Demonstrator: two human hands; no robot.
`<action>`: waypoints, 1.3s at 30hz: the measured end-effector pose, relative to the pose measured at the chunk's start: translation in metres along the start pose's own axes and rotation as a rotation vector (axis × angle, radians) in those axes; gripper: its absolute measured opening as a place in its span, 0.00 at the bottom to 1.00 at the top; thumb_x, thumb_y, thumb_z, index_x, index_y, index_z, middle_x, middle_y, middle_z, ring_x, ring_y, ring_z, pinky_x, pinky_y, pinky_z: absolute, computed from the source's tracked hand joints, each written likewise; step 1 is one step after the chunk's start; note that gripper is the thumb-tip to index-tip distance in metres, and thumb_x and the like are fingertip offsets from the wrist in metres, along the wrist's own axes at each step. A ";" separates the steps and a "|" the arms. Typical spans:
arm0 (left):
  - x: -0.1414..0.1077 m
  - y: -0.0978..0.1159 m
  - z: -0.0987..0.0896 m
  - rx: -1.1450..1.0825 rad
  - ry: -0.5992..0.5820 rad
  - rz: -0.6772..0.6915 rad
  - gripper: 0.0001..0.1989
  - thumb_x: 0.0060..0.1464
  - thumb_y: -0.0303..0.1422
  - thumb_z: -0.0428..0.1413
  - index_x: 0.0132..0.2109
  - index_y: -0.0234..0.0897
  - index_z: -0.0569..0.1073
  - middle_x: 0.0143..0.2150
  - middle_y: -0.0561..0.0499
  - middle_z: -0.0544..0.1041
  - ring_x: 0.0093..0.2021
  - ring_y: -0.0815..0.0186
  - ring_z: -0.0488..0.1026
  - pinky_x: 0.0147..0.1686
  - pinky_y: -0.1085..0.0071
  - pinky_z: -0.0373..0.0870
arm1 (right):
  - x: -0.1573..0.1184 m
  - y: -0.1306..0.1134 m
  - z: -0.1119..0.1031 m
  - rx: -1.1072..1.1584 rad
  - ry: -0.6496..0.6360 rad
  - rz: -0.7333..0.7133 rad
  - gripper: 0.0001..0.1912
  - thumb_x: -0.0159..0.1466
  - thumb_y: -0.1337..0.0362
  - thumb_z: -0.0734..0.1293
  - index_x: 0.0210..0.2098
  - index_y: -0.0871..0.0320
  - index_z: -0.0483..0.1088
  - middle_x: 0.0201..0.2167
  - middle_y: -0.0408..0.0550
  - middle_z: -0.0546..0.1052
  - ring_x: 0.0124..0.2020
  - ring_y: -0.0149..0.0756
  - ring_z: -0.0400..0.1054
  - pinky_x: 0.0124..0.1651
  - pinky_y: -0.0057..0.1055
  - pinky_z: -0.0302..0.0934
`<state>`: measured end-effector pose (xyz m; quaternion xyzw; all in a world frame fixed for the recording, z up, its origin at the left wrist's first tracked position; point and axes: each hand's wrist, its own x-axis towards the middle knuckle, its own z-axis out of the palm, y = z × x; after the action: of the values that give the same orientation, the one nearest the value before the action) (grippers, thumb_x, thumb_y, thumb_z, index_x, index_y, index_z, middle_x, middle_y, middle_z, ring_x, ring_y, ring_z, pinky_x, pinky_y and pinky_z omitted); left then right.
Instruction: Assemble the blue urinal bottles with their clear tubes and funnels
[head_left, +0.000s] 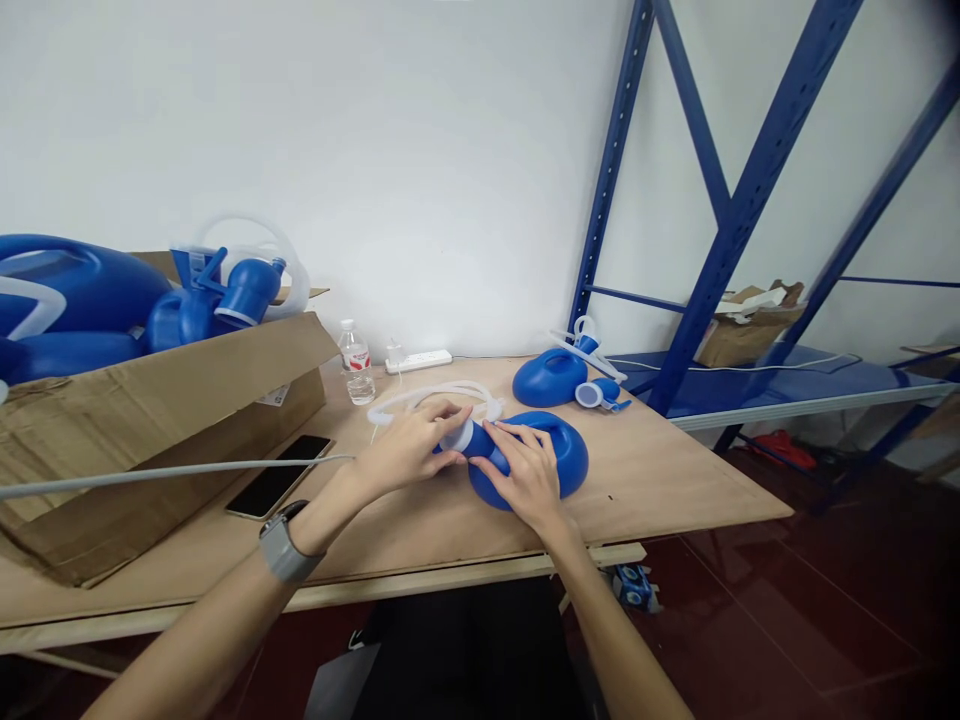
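A blue plastic urinal bottle (571,462) with a moulded handle lies on the wooden table in front of me. My left hand (409,440) pinches the white ring (459,436) at the end of its blue neck (480,442). Around that neck and the bottle's near side, my right hand (531,470) has its fingers wrapped. Just behind both hands, a translucent white hose (427,390) curls on the table. The neck's underside and part of the bottle are hidden by my hands.
At left, a cardboard box (225,370) holds several blue bottles and hoses. A phone (281,478), a water bottle (355,362) and a white power strip (418,361) are nearby. Behind the right hand sit another blue bottle (549,377) and a blue spout (600,393). Blue shelving (720,230) stands right.
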<state>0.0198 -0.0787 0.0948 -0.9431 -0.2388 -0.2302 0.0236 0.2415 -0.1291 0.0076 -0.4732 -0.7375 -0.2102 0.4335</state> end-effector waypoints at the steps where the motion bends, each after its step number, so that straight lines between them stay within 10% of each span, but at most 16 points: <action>1: 0.003 0.001 -0.004 -0.013 -0.022 -0.023 0.31 0.59 0.42 0.63 0.66 0.39 0.69 0.57 0.40 0.76 0.55 0.53 0.75 0.53 0.61 0.72 | 0.000 0.000 0.000 0.002 -0.006 0.008 0.22 0.72 0.53 0.65 0.61 0.56 0.72 0.52 0.53 0.82 0.54 0.46 0.73 0.57 0.43 0.60; 9: 0.053 0.026 -0.004 -0.128 -0.080 -0.338 0.25 0.70 0.45 0.43 0.50 0.35 0.80 0.48 0.41 0.82 0.48 0.56 0.79 0.48 0.66 0.70 | 0.002 -0.003 -0.018 -0.002 -0.149 -0.077 0.30 0.72 0.53 0.64 0.69 0.61 0.62 0.60 0.58 0.75 0.62 0.50 0.66 0.61 0.47 0.60; 15: 0.063 0.025 0.015 -0.274 -0.053 -0.464 0.22 0.65 0.43 0.46 0.32 0.37 0.77 0.31 0.50 0.79 0.34 0.63 0.75 0.36 0.71 0.67 | 0.002 0.023 -0.024 -0.005 0.009 0.106 0.21 0.72 0.52 0.63 0.60 0.54 0.71 0.58 0.54 0.77 0.63 0.50 0.66 0.64 0.49 0.57; 20: 0.068 0.020 0.011 -0.357 -0.113 -0.506 0.09 0.54 0.38 0.55 0.30 0.37 0.72 0.28 0.54 0.73 0.31 0.67 0.68 0.30 0.74 0.62 | -0.002 0.028 -0.022 -0.063 -0.064 0.098 0.21 0.74 0.53 0.60 0.63 0.49 0.69 0.59 0.53 0.74 0.63 0.50 0.63 0.66 0.52 0.55; 39: 0.077 0.030 0.007 -0.300 -0.226 -0.641 0.12 0.57 0.38 0.52 0.28 0.37 0.70 0.24 0.55 0.69 0.25 0.69 0.65 0.24 0.73 0.56 | -0.005 0.026 -0.029 -0.080 -0.147 0.017 0.17 0.73 0.56 0.63 0.58 0.40 0.75 0.59 0.49 0.73 0.65 0.53 0.57 0.66 0.59 0.52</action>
<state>0.0965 -0.0708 0.1245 -0.8328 -0.4869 -0.1528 -0.2147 0.2781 -0.1402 0.0166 -0.5105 -0.7544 -0.2004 0.3607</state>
